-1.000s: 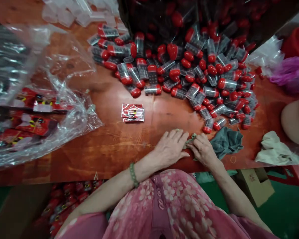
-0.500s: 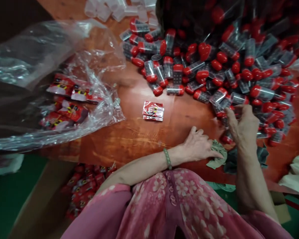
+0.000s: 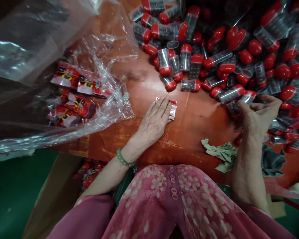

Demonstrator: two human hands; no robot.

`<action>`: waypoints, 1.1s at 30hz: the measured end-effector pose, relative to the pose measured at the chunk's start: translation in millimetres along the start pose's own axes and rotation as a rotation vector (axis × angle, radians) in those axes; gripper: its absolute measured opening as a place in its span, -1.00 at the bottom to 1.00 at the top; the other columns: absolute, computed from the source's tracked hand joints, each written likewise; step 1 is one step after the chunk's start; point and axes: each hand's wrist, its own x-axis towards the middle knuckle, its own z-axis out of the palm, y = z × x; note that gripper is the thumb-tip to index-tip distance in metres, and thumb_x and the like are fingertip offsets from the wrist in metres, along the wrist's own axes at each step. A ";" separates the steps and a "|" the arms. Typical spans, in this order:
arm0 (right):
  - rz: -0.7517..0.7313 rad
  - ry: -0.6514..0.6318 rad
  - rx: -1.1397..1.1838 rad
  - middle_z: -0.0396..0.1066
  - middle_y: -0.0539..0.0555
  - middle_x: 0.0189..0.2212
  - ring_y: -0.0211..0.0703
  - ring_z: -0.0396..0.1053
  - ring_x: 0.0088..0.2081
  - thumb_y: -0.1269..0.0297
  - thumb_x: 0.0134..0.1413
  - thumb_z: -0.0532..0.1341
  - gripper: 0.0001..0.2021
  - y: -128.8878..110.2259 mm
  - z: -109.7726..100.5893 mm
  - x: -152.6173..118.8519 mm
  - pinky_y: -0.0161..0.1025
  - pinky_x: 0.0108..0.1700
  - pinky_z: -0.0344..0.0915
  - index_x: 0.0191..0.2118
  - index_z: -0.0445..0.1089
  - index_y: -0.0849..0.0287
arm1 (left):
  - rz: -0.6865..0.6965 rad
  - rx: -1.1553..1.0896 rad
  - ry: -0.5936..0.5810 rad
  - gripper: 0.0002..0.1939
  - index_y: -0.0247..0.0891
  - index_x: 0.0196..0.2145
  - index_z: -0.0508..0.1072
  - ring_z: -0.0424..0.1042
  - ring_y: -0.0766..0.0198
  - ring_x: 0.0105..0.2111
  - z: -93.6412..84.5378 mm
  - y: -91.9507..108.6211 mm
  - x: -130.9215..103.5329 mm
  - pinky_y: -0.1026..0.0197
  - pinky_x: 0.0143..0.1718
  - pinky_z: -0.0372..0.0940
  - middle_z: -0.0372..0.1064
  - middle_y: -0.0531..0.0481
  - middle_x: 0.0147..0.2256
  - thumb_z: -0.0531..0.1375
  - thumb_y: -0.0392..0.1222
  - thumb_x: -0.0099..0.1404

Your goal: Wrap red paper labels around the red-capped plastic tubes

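- My left grip (image 3: 153, 124) is spread flat, fingers straight and side by side, pressing over a small red-and-white packet (image 3: 172, 111) rather than pinching it.
- That packet lies on the desk (image 3: 189, 127), mostly covered, its right end showing beyond my fingertips. Slick film on a smooth top could skid if I drag with uneven pressure; pushing down hard could crease it.
- My right grip (image 3: 259, 116) is half curled at the near edge of the heap, thumb against a red-capped clear tube (image 3: 249, 96), thumb and forefinger apart. I cannot tell whether the tube is held or only touched.
- Its round wall could roll out of a loose pinch, and neighbours in the heap of tubes (image 3: 221, 68) leaning on it could tumble if I tug.
- Near my right forearm sit a pale green cloth (image 3: 224, 154) and a dark cloth (image 3: 272, 161); a low sweep of the wrist could catch either.
- Farther left, more red packets (image 3: 81, 104) show through a clear plastic bag (image 3: 117, 111), whose loose edge could snag my left fingers.
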 end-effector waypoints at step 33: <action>0.083 -0.940 0.556 0.50 -0.03 -0.31 -0.23 0.47 -0.28 0.05 0.03 0.39 -0.67 -31.8 33.7 -122.5 -0.23 -0.14 0.41 -0.17 0.40 0.10 | 0.124 -0.252 0.164 -0.78 -0.28 -0.18 0.56 0.41 0.26 -0.30 -17.4 -9.7 7.9 0.19 -0.25 0.36 0.47 -0.07 -0.31 0.14 -0.15 0.44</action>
